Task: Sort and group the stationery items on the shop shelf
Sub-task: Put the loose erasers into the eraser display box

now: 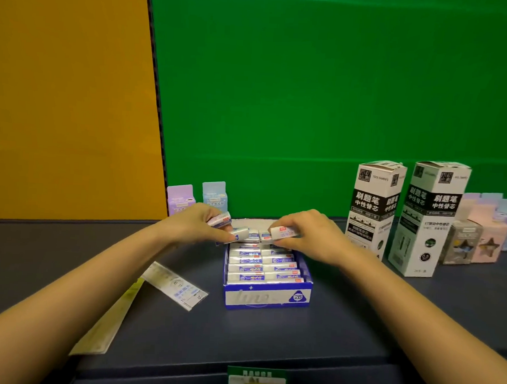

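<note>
Both hands work over the far end of the eraser box [267, 299] in the head view. Left hand [199, 222]: fingers curled, gripping a sleeved eraser [220, 219] above the box's far left corner. A second eraser [239, 233] sits at this hand's thumb tip; whether it is also gripped cannot be told. Right hand [306, 232]: thumb and fingers pinch a third eraser [284, 232] by one end, held level above the far right of the box.

The eraser box, blue and white and marked 2B, stands open at mid-shelf [267, 345], holding packed erasers [261, 268] in two columns. Left of it lie two packaged rulers [174, 284]. Two tall black-and-white refill boxes [373, 204] stand upright to the right, with small pastel cartons [476, 241] beyond them. Two more pastel cartons [214, 196] stand behind the left hand.
</note>
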The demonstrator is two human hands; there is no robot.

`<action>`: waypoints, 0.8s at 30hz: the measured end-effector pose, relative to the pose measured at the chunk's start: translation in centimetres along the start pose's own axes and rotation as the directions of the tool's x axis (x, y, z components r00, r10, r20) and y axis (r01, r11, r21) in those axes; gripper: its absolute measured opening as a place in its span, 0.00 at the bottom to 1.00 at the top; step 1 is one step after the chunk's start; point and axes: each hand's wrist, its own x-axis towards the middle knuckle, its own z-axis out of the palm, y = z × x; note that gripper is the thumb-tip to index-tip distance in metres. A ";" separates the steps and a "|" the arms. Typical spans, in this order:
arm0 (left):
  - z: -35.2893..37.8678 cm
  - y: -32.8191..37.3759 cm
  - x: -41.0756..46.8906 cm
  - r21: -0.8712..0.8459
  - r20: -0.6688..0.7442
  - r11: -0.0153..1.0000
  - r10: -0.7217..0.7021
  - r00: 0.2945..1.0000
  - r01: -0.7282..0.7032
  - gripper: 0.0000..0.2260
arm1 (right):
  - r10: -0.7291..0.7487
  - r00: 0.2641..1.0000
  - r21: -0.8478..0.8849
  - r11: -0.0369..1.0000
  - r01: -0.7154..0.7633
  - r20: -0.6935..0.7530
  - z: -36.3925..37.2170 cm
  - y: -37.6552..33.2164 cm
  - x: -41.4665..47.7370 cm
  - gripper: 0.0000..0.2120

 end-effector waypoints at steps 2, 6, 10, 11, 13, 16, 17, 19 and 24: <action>0.3 0.1 0.7 0.020 -0.021 0.999 0.034 0.999 -0.034 0.05 | 0.004 1.000 -0.020 1.000 -0.004 0.008 0.3 0.0 0.4 0.15; 0.9 -0.1 1.7 0.101 -0.076 0.993 0.072 0.995 -0.064 0.09 | -0.012 1.000 -0.085 0.996 0.014 0.024 0.7 0.2 1.0 0.15; 1.3 0.1 2.1 0.164 -0.087 0.980 0.130 0.988 -0.114 0.11 | -0.043 0.998 -0.097 0.994 0.047 0.047 1.1 0.4 1.2 0.15; 1.4 0.2 2.2 0.171 -0.084 0.977 0.142 0.986 -0.126 0.11 | -0.051 0.997 -0.109 0.992 0.057 0.050 1.2 0.5 1.2 0.15; 1.6 0.1 2.4 0.204 -0.074 0.967 0.168 0.983 -0.150 0.08 | -0.060 0.997 -0.131 0.989 0.068 0.058 1.2 0.6 1.2 0.16; 1.8 0.3 2.6 0.303 -0.055 0.935 0.212 0.976 -0.186 0.10 | -0.075 0.996 -0.134 0.988 0.082 0.055 0.8 0.8 1.2 0.16; 1.8 0.4 2.6 0.329 -0.048 0.924 0.223 0.974 -0.195 0.10 | -0.081 0.996 -0.133 0.987 0.086 0.045 0.7 0.8 1.2 0.16; 2.0 0.4 2.7 0.369 -0.033 0.905 0.239 0.971 -0.210 0.09 | -0.091 0.996 -0.136 0.986 0.093 0.019 0.6 0.8 1.2 0.16; 2.4 0.3 2.8 0.403 -0.020 0.891 0.234 0.972 -0.206 0.09 | -0.097 0.995 -0.136 0.986 0.096 0.000 0.9 1.1 1.1 0.14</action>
